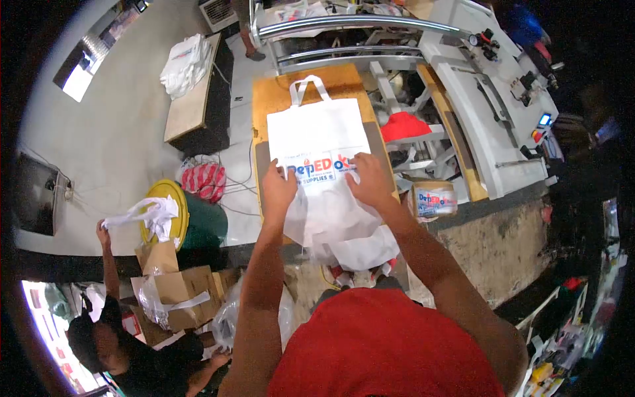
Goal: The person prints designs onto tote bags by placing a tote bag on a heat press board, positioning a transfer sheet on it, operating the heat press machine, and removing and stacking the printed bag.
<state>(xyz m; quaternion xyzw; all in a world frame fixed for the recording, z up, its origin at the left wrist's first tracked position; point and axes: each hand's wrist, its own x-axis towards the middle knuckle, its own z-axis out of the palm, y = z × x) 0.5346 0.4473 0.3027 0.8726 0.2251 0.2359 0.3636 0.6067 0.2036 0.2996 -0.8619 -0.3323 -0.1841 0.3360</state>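
A white tote bag with red and blue lettering lies on a wooden board, its handles pointing away from me. My left hand rests on the left edge of the bag beside the print, fingers apart. On the right side of the print lies my right hand, its fingers spread over part of the lettering. More white fabric hangs off the board's near edge, below my hands.
Metal rails and a machine frame stand beyond and right. White bags are stacked on a left table. A co-worker at lower left reaches to cloth on a yellow-lidded drum. Boxes stand nearby.
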